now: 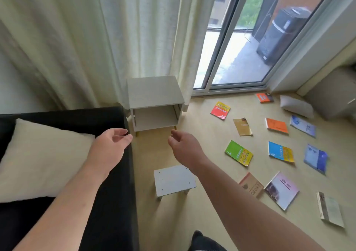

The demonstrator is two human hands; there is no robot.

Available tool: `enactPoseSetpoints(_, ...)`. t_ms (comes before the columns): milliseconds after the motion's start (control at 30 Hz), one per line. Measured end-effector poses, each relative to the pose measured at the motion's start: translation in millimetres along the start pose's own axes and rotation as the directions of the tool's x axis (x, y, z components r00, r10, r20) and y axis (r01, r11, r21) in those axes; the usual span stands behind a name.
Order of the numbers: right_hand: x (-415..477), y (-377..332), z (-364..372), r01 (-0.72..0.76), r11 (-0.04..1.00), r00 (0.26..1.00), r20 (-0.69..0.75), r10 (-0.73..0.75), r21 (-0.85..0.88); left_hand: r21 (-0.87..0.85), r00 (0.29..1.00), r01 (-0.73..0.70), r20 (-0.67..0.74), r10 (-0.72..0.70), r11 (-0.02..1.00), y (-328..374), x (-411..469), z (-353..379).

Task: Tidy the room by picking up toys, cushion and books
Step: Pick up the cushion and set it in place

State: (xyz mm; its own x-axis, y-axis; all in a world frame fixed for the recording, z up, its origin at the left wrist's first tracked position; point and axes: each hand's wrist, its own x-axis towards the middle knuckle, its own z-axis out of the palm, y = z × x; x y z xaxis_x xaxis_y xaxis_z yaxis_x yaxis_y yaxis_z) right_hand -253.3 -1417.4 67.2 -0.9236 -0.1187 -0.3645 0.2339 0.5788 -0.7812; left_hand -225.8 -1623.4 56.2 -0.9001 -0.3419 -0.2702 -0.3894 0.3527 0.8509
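Several books lie scattered on the floor at the right, among them a red one (220, 110), a green one (238, 153), an orange one (276, 126) and a blue-and-yellow one (281, 152). A white cushion (296, 106) lies on the floor by the far right wall. A cream cushion (40, 160) rests on the black sofa (113, 202). My left hand (111, 144) hovers over the sofa arm, fingers relaxed and empty. Held out above the floor, my right hand (183, 144) has loosely curled fingers and holds nothing.
A white bedside cabinet (154, 92) with an open shelf stands against the curtains (96, 38). A small white stool (174, 179) sits on the floor under my right forearm. Glass sliding doors (240, 38) are at the back right. A grey unit (335, 94) stands at the far right.
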Motion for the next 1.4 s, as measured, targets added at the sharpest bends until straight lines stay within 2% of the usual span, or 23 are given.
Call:
enactPoseSetpoints(133, -20, 49, -66, -0.044, 0.998, 0.998, -0.042, 0.046, 0.037, 0.079, 0.991, -0.076, 0.115, 0.066, 0.994, 42, -10, 76)
enactPoseSetpoints(333, -56, 165, -201, -0.150, 0.988, 0.979, -0.131, 0.154, 0.044, 0.194, 0.930, -0.207, 0.343, 0.131, 0.959, 115, -42, 245)
enactPoseSetpoints(567, -98, 290, -351, -0.296, 0.953, 0.927, -0.224, 0.302, 0.063, 0.183, 0.873, -0.223, 0.474, 0.112, 0.958, 195, -86, 430)
enactPoseSetpoints(867, -92, 390, -504, -0.333, 0.916, 0.853, -0.343, 0.394, 0.223, 0.208, 0.782, -0.351, 0.602, 0.163, 0.913, 288, -98, 618)
enactPoseSetpoints(1133, -92, 479, -631, -0.417, 0.852, 0.723, -0.453, 0.522, 0.315, 0.148, 0.637, -0.391, 0.756, 0.151, 0.908, 353, -100, 795)
enactPoseSetpoints(1300, -98, 539, -704, -0.398, 0.807, 0.646, -0.492, 0.584, 0.436, 0.168, 0.564, -0.477, 0.812, 0.154, 0.863, 398, -124, 896)
enactPoseSetpoints(1400, -102, 574, -744, -0.381, 0.798, 0.624, -0.506, 0.595, 0.468, 0.166, 0.531, -0.513, 0.832, 0.159, 0.842, 423, -140, 948)
